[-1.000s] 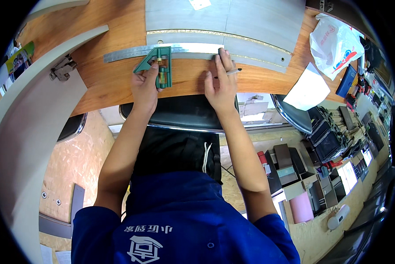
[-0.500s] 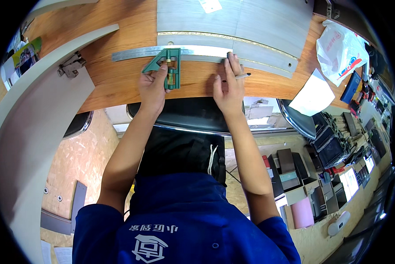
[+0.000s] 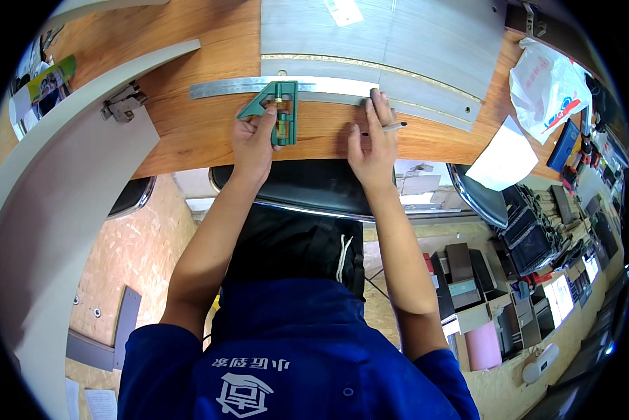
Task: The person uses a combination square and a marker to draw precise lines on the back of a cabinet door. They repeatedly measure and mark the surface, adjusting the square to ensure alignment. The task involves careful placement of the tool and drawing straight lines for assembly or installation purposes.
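Observation:
My left hand [image 3: 253, 148] grips the green head [image 3: 293, 112] of a combination square, thumb on top beside its vial. The square's steel rule [image 3: 332, 85] lies left to right along the near edge of a grey panel [image 3: 426, 52], and its left end sticks out past the panel over the wood. With fingers stretched forward, my right hand [image 3: 374, 157] touches the rule's right end. A pen [image 3: 394, 127] is tucked between the fingers of that hand, its dark tip pointing right.
A groove showing raw chipboard crosses the panel. On the wooden table [image 3: 314, 133], a white paper [image 3: 503, 155], a plastic bag [image 3: 545, 87] and a blue case [image 3: 562, 145] lie to the right. A curved pale board [image 3: 55, 182] with a hinge [image 3: 124, 101] stands left. A black chair [image 3: 300, 185] is under the table edge.
The whole view has shifted slightly, so everything appears a little lower and farther right. Both hands, the square and the panel keep about the same places relative to each other.

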Demonstrator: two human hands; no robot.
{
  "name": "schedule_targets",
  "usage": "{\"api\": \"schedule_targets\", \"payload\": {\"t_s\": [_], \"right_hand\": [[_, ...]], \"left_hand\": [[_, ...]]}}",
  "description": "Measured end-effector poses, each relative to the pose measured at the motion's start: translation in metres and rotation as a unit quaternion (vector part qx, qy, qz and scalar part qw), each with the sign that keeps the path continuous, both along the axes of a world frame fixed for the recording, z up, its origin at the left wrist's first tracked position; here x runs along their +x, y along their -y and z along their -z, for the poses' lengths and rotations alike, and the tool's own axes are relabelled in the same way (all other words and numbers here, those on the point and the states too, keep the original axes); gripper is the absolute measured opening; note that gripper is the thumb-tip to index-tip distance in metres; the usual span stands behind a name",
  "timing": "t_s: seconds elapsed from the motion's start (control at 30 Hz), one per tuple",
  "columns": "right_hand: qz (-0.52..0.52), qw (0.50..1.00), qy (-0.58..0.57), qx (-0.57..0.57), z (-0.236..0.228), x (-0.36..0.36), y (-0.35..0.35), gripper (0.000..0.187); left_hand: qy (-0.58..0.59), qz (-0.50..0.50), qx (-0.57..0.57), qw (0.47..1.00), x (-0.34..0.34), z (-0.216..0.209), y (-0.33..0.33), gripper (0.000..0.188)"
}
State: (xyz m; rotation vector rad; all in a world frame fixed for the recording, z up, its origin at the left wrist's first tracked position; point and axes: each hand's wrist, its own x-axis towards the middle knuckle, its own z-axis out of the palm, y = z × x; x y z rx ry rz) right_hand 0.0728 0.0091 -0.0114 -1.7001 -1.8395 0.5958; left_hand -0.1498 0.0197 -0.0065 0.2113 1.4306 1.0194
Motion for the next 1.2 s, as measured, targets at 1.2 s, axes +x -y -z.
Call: {"api": "schedule_targets", "payload": {"t_s": [1.2], "right_hand": [[-0.012,1.000,0.012,0.006,0.005,-0.001,0.002,0.052]], "left_hand": [[-0.029,0.048,-0.038,0.998,-0.002,-0.005,-0.006,0.018]]}}
